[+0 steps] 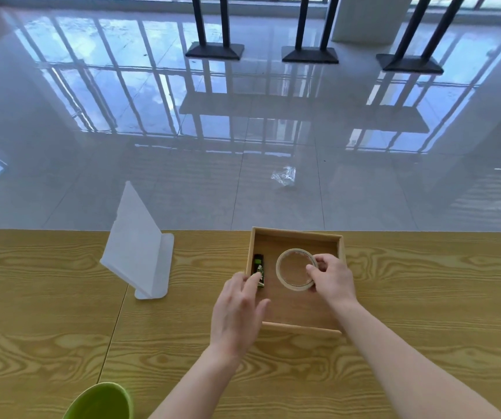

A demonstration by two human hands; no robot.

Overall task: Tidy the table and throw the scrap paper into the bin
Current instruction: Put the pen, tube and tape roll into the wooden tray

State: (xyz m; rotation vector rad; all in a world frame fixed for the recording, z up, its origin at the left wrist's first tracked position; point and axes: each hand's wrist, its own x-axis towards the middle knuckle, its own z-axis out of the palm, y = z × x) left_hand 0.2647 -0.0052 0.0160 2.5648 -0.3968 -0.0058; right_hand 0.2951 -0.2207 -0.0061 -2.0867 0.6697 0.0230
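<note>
Inside the tray (pixel 296 232), the right hand (pixel 335 281) is gripping the tape roll (pixel 293 286); the left hand (pixel 237 313), unclenched, is risking knocking the green item (pixel 258 263).

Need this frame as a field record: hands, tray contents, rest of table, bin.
left hand: fingers extended, tips at the small green-and-black object
right hand: holds the tape roll by its right rim
wooden tray: object lies along its left wall; roll is within its walls, and I cannot tell whether it is resting or lifted
table: white stand stands left of the tray
green bin: bottom left, partly out of frame
floor: clear crumpled wrapper beyond the table
scrap paper: none seen on the table
</note>
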